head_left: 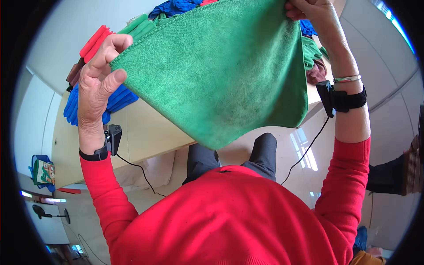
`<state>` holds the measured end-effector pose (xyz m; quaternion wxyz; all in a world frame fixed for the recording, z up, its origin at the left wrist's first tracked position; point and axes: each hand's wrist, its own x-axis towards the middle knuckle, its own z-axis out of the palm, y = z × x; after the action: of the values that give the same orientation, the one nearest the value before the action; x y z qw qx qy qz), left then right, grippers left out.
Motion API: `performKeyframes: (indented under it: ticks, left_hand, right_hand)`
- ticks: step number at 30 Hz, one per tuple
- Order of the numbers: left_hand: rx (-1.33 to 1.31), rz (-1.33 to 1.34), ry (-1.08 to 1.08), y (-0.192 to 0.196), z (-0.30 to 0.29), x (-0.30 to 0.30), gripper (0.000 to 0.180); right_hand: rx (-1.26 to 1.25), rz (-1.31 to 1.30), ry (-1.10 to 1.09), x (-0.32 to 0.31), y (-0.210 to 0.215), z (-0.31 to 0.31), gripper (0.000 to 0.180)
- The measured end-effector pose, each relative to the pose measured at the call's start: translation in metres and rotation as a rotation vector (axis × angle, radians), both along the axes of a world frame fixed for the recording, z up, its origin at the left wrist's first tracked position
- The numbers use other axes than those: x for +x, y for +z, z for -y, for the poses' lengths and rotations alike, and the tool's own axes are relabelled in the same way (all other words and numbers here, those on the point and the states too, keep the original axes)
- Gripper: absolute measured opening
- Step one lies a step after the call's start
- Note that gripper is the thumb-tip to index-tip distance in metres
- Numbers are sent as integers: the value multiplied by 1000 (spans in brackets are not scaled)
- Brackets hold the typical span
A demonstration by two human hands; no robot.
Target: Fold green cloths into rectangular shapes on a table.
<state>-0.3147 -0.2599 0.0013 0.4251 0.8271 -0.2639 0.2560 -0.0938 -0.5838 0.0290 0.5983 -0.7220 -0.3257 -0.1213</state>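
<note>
Green terry cloth (221,75) hangs spread in the air above the counter (145,132) — I see the left hand (99,84) and right hand (316,17) each pinched shut on a top corner. I judge it the opening-out step; next, matching corners evenly.

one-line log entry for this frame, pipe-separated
left hand: pinching corner of green towel | right hand: gripping opposite corner | towel: held up, spread, hanging | table: folded blue towels, red towels

Pale wooden table (145,132), cloths along its far edge.
I see blue towels (115,98) stacked left, red folded ones (93,42) beside, green and blue heap (170,9) behind.
</note>
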Motion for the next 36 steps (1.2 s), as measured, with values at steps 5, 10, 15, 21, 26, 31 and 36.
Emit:
performKeyframes:
  ticks: [5,10,15,21,26,31,36]
  left_hand:
    - [-51,-38,152,-6,-11,22,12]
    - [-39,-172,294,-4,-41,72,17]
    - [186,-106,430,0,-53,165,13]
    - [-35,91,613,13,-29,230,7]
    - [-52,165,488,-52,-12,207,11]
    - [108,79,408,-174,8,128,19]
    - [180,-227,471,-211,20,58,20]
  right_hand:
    - [-64,16,-46,10,-2,5,16]
    - [-127,-21,-19,38,-4,5,15]
    - [-151,-46,-49,96,-8,10,14]
    - [-143,46,-323,107,-1,12,17]
    - [-99,85,-127,98,-75,51,22]
    - [-176,-165,-49,18,-219,67,19]
    - [-432,-318,-25,-34,-243,74,17]
